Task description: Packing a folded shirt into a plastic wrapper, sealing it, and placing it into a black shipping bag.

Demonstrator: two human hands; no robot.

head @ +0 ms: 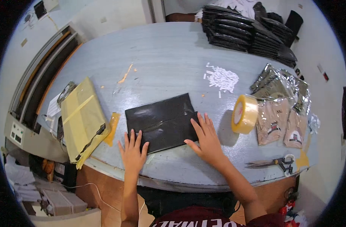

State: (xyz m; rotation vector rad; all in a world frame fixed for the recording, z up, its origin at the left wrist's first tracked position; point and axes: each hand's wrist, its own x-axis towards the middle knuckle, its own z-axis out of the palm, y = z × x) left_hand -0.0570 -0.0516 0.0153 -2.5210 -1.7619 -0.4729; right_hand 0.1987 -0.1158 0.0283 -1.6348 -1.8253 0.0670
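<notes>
A folded black plastic parcel [161,124] lies flat on the grey-blue table [161,62] in front of me, with a seam across its middle. My left hand [133,151] rests on its lower left corner, fingers spread. On its right edge lies my right hand [207,139], fingers apart, thumb on the black plastic. Neither hand grips anything. Right of the right hand, a large roll of clear yellowish packing tape [244,114] stands on its edge.
Scissors [270,163] lie near the front right edge. Clear-bagged garments [272,120] are at right, black parcels [232,31] stacked behind. White paper strips [222,79] form a small heap. A yellow wrapped package [83,119] sits at left, beside a long machine [38,85].
</notes>
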